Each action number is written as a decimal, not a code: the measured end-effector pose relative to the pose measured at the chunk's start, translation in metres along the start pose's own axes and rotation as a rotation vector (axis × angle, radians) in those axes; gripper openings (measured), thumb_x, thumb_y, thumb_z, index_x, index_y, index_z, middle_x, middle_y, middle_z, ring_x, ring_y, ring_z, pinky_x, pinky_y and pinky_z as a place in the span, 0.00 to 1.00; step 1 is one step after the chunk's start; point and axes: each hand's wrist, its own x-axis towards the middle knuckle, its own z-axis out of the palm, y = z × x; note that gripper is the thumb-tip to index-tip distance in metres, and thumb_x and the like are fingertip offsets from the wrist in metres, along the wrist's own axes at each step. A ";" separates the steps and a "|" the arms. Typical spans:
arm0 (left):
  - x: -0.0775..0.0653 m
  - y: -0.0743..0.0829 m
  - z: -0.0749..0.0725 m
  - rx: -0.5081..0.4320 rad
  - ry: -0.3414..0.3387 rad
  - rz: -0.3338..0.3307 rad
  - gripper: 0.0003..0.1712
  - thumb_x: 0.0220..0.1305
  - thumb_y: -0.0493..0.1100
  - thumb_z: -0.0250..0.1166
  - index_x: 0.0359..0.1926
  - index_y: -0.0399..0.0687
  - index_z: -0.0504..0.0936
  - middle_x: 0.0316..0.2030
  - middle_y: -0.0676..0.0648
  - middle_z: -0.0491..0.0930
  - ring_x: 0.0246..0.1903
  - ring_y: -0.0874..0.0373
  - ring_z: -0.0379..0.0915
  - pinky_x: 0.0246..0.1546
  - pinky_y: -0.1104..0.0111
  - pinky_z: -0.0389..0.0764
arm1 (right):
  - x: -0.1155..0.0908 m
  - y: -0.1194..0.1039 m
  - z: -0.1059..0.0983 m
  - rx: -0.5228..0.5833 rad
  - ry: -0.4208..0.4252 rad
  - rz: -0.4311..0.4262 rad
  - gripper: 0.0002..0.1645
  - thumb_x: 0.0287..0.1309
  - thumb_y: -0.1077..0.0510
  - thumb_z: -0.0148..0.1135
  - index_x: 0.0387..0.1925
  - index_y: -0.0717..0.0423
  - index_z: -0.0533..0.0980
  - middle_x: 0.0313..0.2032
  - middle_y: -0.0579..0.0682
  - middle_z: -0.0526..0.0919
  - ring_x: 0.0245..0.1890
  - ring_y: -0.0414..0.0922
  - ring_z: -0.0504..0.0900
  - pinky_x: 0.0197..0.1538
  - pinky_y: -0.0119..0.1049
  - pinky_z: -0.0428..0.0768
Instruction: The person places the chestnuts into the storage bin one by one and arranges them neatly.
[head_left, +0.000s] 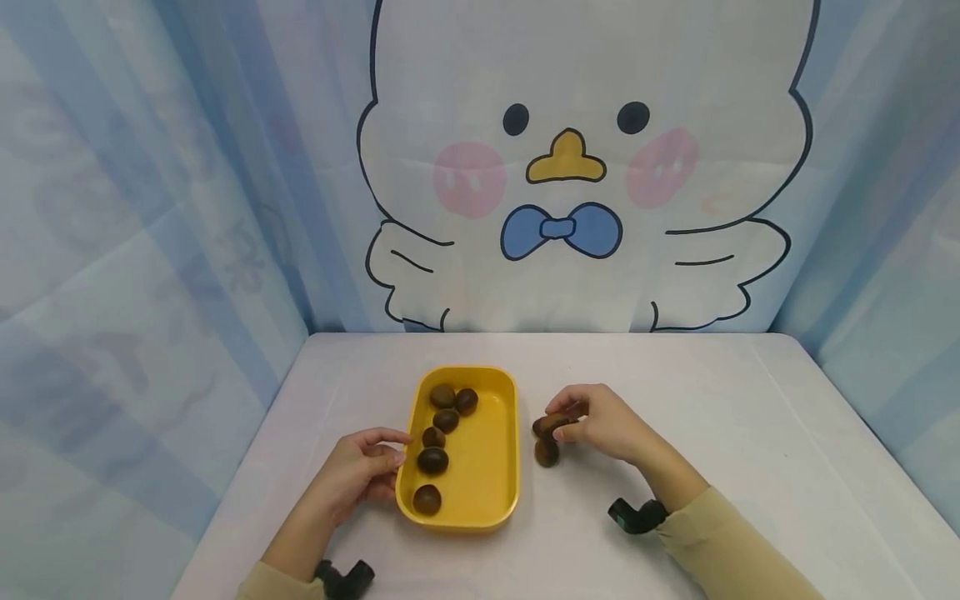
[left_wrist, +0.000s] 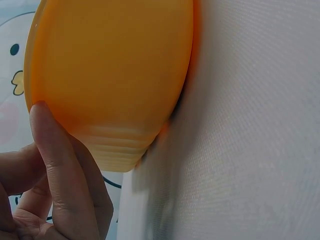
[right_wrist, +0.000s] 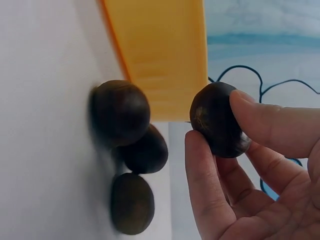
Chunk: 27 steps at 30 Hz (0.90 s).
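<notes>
My right hand [head_left: 603, 423] pinches a dark brown chestnut [right_wrist: 214, 120] between thumb and fingers, raised off the table right of the yellow tray [head_left: 487, 450]. Beneath and beside it, several loose chestnuts lie on the table, among them a rounded one [right_wrist: 121, 112] and a lower one [right_wrist: 132, 204]. My left hand [head_left: 360, 471] is at the tray's left side, its fingers fairly straight. In the left wrist view a fingertip touches the tray's outer wall [left_wrist: 115, 65] near the rim. Several chestnuts [head_left: 432, 461] sit along the tray's left half.
The white tabletop [head_left: 720, 417] carries the tray near its middle. A curtain with a cartoon bird [head_left: 570, 275] hangs behind the table's back edge, and pale blue curtains [head_left: 150, 333] flank it. Dark wrist cameras [head_left: 637, 517] are worn at both sleeves.
</notes>
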 end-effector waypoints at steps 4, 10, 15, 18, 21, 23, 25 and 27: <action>0.000 0.000 0.000 0.002 0.005 0.001 0.22 0.72 0.34 0.68 0.65 0.35 0.81 0.35 0.47 0.89 0.25 0.58 0.82 0.27 0.67 0.90 | 0.007 -0.007 0.002 0.004 0.011 -0.016 0.14 0.59 0.61 0.77 0.47 0.48 0.86 0.44 0.47 0.90 0.46 0.47 0.85 0.48 0.39 0.83; -0.001 -0.001 -0.001 -0.009 -0.023 0.015 0.23 0.73 0.35 0.67 0.66 0.34 0.80 0.35 0.48 0.89 0.25 0.59 0.83 0.27 0.68 0.89 | 0.017 -0.019 0.006 0.007 0.024 -0.020 0.14 0.61 0.58 0.76 0.48 0.47 0.86 0.47 0.48 0.90 0.50 0.48 0.85 0.54 0.42 0.84; 0.000 -0.002 -0.001 -0.005 -0.019 0.011 0.22 0.73 0.35 0.67 0.65 0.35 0.80 0.35 0.48 0.89 0.25 0.59 0.83 0.27 0.68 0.89 | 0.025 -0.033 0.013 0.035 0.039 -0.007 0.14 0.63 0.58 0.76 0.49 0.46 0.86 0.48 0.47 0.90 0.51 0.48 0.86 0.58 0.47 0.88; 0.000 -0.002 -0.001 0.002 -0.021 0.011 0.22 0.73 0.36 0.67 0.66 0.35 0.80 0.36 0.47 0.89 0.26 0.59 0.83 0.28 0.68 0.90 | 0.030 -0.042 0.017 0.041 0.058 -0.003 0.14 0.63 0.58 0.76 0.50 0.46 0.86 0.49 0.47 0.90 0.51 0.48 0.87 0.59 0.48 0.89; 0.000 -0.002 -0.001 0.002 -0.017 0.012 0.22 0.74 0.36 0.67 0.65 0.36 0.80 0.36 0.47 0.89 0.26 0.59 0.84 0.28 0.68 0.90 | 0.034 -0.049 0.020 0.050 0.066 -0.013 0.15 0.62 0.60 0.77 0.50 0.47 0.86 0.49 0.48 0.90 0.51 0.48 0.87 0.59 0.49 0.89; 0.001 -0.001 0.000 0.003 -0.011 0.011 0.22 0.73 0.36 0.67 0.65 0.36 0.81 0.36 0.47 0.89 0.26 0.59 0.84 0.28 0.68 0.89 | 0.036 -0.052 0.021 0.059 0.070 -0.017 0.15 0.61 0.60 0.77 0.50 0.48 0.86 0.49 0.48 0.90 0.52 0.49 0.86 0.59 0.48 0.89; 0.000 0.000 0.001 0.002 -0.008 0.010 0.22 0.73 0.35 0.67 0.65 0.36 0.81 0.35 0.47 0.89 0.25 0.59 0.83 0.27 0.68 0.89 | 0.039 -0.055 0.023 0.080 0.067 -0.015 0.16 0.61 0.61 0.77 0.50 0.49 0.86 0.50 0.49 0.90 0.52 0.49 0.87 0.59 0.48 0.90; 0.001 0.000 0.002 0.002 -0.010 0.012 0.22 0.73 0.35 0.67 0.65 0.35 0.80 0.35 0.47 0.89 0.25 0.59 0.83 0.27 0.68 0.89 | 0.042 -0.057 0.026 0.100 0.067 0.002 0.16 0.61 0.61 0.77 0.50 0.47 0.86 0.50 0.49 0.90 0.52 0.48 0.87 0.61 0.48 0.89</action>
